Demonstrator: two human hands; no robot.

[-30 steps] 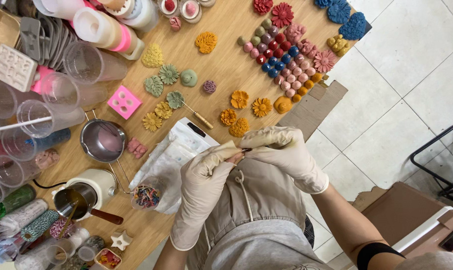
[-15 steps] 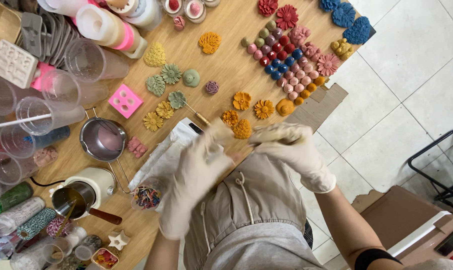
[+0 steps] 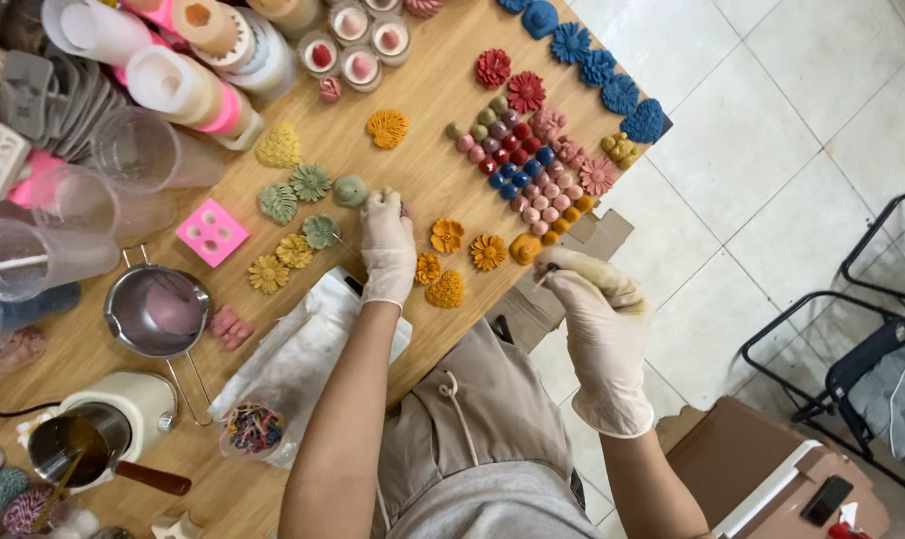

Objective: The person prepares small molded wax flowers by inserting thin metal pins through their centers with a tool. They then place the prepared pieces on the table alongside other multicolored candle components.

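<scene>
Big wooden table [image 3: 422,90] with a warm grain, absolutely covered in little matte wax-looking pieces. Left side has clear plastic cups [image 3: 133,150], a shiny steel pouring pot [image 3: 158,309] and a pink square silicone mold [image 3: 213,232]. Crinkly white paper sheet [image 3: 293,349] sits near the table's edge.

Both hands are in thin whitish latex gloves. Left hand [image 3: 387,245] is stretched out over the table, fingers bunched down onto a small dark purplish piece [image 3: 404,210] just beside a smooth round green piece [image 3: 350,190]; can't tell if it's actually pinched or only touched. Right hand [image 3: 592,299] hangs off the table edge, fingers curled together around a thin little stick [image 3: 544,279].

Around them: petal-textured orange flowers [image 3: 467,250], and rows of tiny smooth beads [image 3: 517,165] in red, blue, pink.
</scene>
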